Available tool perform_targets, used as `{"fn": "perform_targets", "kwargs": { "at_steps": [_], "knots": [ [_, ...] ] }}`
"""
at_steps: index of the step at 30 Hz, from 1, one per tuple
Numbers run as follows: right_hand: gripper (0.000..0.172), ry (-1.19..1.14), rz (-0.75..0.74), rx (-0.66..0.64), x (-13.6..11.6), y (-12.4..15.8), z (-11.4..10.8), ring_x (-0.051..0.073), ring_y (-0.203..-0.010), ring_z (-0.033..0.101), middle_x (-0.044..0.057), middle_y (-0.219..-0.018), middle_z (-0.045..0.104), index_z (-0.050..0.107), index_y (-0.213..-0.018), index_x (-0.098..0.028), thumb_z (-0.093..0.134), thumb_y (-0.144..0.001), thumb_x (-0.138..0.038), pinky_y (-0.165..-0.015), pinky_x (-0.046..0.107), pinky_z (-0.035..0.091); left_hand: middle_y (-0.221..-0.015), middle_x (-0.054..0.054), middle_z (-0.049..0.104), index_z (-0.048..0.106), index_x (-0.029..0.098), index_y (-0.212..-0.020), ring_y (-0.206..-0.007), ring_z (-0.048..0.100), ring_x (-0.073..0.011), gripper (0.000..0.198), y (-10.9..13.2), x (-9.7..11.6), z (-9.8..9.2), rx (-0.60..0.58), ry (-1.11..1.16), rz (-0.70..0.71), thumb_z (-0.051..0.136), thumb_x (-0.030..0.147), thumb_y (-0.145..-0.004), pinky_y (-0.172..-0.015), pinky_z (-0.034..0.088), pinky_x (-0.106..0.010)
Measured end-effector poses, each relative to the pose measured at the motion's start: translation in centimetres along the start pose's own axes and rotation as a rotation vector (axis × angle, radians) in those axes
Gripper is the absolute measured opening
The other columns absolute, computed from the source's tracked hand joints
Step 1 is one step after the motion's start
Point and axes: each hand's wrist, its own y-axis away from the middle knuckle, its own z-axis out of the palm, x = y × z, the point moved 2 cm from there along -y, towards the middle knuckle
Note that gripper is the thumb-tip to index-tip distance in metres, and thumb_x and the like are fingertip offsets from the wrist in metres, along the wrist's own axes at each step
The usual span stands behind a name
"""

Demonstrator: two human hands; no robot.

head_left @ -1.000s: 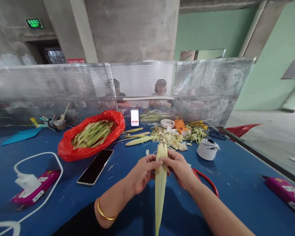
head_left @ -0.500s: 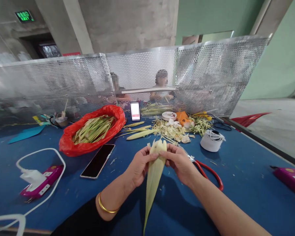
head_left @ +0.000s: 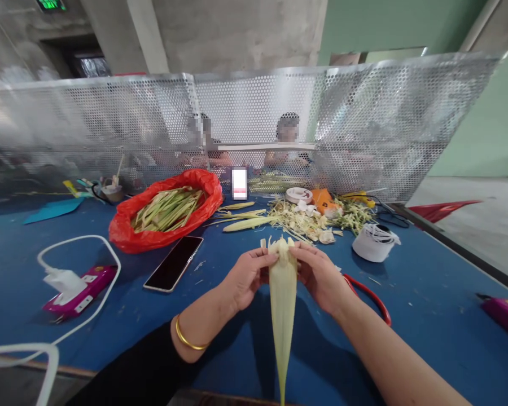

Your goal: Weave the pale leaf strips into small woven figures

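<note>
A long pale yellow-green corn husk leaf (head_left: 283, 304) hangs point-down over the blue table (head_left: 237, 338). My left hand (head_left: 249, 277) pinches its upper left edge; a gold bangle sits on that wrist. My right hand (head_left: 317, 276) pinches the upper right edge. Both hands are closed on the leaf's frayed top. Red-handled scissors (head_left: 370, 296) lie just behind my right hand, partly hidden by it.
A red bag (head_left: 131, 239) holds green husk strips. A black phone (head_left: 173, 270) lies beside it. A pink power bank (head_left: 80, 287) with a white cable sits left, another pink device (head_left: 506, 313) right. Husk scraps (head_left: 296, 223), a white reel (head_left: 375, 243) and a perforated metal screen (head_left: 254, 124) with people behind it stand farther back.
The leaf, slanted to the left half a second ago, now hangs straight down. Both hands stay on its top end, shifted slightly right, and its tip splays more.
</note>
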Motion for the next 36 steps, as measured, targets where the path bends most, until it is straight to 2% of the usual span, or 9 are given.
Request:
{"fn": "perform_targets", "kwargs": {
  "at_steps": [2, 5, 9, 12, 15, 20, 28, 32, 36],
  "knots": [
    [0.025, 0.008, -0.030, 0.035, 0.0, -0.1, -0.1, 0.011, -0.052, 0.048, -0.003, -0.062, 0.059, 0.060, -0.070, -0.021, 0.076, -0.063, -0.037, -0.047, 0.022, 0.033, -0.074, -0.005, 0.068, 0.065, 0.014, -0.078, -0.065, 0.064, -0.0166, 0.030, -0.1, -0.1, -0.1, 0.008, -0.026, -0.003, 0.082, 0.032, -0.060, -0.063, 0.046, -0.027],
    [0.025, 0.097, -0.162, 0.111, 0.0, -0.2, -0.4, 0.009, -0.049, 0.039, -0.004, -0.058, 0.053, 0.061, -0.066, -0.019, 0.078, -0.061, -0.037, -0.045, 0.022, 0.027, -0.068, -0.002, 0.066, 0.060, 0.015, -0.071, -0.059, 0.061, -0.0127, 0.029, -0.2, -0.2, -0.2, 0.066, -0.023, 0.012, 0.083, 0.030, -0.058, -0.058, 0.044, -0.024],
    [0.025, 0.227, -0.273, 0.163, 0.0, -0.1, -0.5, 0.010, -0.053, 0.041, -0.003, -0.057, 0.053, 0.063, -0.067, -0.019, 0.078, -0.062, -0.039, -0.050, 0.023, 0.032, -0.072, -0.002, 0.068, 0.065, 0.015, -0.080, -0.062, 0.062, -0.0132, 0.033, -0.1, -0.1, -0.1, 0.052, 0.024, -0.002, 0.083, 0.031, -0.058, -0.061, 0.046, -0.024],
    [0.027, 0.263, -0.221, 0.059, 0.0, 0.0, 0.0, 0.012, -0.056, 0.045, -0.002, -0.060, 0.056, 0.064, -0.067, -0.018, 0.078, -0.062, -0.041, -0.053, 0.025, 0.036, -0.073, -0.004, 0.069, 0.067, 0.014, -0.086, -0.063, 0.063, -0.0151, 0.039, -0.1, -0.4, 0.0, 0.016, 0.007, -0.031, 0.080, 0.042, -0.062, -0.061, 0.047, -0.025],
    [0.029, 0.294, -0.186, -0.008, 0.0, 0.2, 0.5, 0.011, -0.056, 0.044, -0.002, -0.061, 0.056, 0.064, -0.066, -0.017, 0.079, -0.061, -0.042, -0.051, 0.024, 0.034, -0.067, -0.003, 0.066, 0.064, 0.014, -0.079, -0.061, 0.063, -0.0166, 0.037, -0.2, -0.7, 0.0, 0.035, -0.033, -0.008, 0.081, 0.042, -0.061, -0.062, 0.048, -0.028],
    [0.029, 0.332, -0.202, 0.039, 0.2, 0.2, 0.6, 0.009, -0.052, 0.038, -0.004, -0.056, 0.052, 0.063, -0.065, -0.017, 0.077, -0.060, -0.042, -0.047, 0.022, 0.029, -0.062, 0.000, 0.062, 0.059, 0.015, -0.071, -0.057, 0.058, -0.0127, 0.037, -0.2, -0.6, -0.1, 0.147, -0.077, 0.088, 0.084, 0.038, -0.056, -0.060, 0.045, -0.025],
    [0.026, 0.293, -0.251, 0.061, 0.4, 0.2, 0.4, 0.008, -0.054, 0.041, -0.003, -0.058, 0.054, 0.064, -0.068, -0.015, 0.076, -0.066, -0.039, -0.049, 0.021, 0.034, -0.054, 0.006, 0.054, 0.053, 0.018, -0.066, -0.048, 0.049, -0.0085, 0.037, -0.2, -0.4, -0.1, 0.184, 0.013, 0.108, 0.084, 0.035, -0.054, -0.052, 0.042, -0.022],
    [0.031, 0.234, -0.139, -0.023, 0.5, 0.3, 0.5, 0.010, -0.059, 0.049, -0.001, -0.068, 0.059, 0.065, -0.077, -0.016, 0.076, -0.066, -0.043, -0.054, 0.022, 0.041, -0.055, 0.006, 0.055, 0.053, 0.018, -0.066, -0.048, 0.050, -0.0086, 0.038, -0.6, -0.4, -0.5, 0.205, 0.005, 0.119, 0.083, 0.037, -0.055, -0.051, 0.040, -0.021],
    [0.033, 0.315, -0.066, -0.050, 0.6, 0.3, 0.4, 0.010, -0.057, 0.048, -0.001, -0.066, 0.060, 0.065, -0.073, -0.015, 0.077, -0.062, -0.044, -0.053, 0.022, 0.039, -0.054, 0.005, 0.054, 0.054, 0.017, -0.067, -0.048, 0.050, -0.0093, 0.039, -0.7, -0.4, -0.7, 0.213, 0.003, 0.106, 0.083, 0.040, -0.054, -0.050, 0.041, -0.023]
  ]
}}
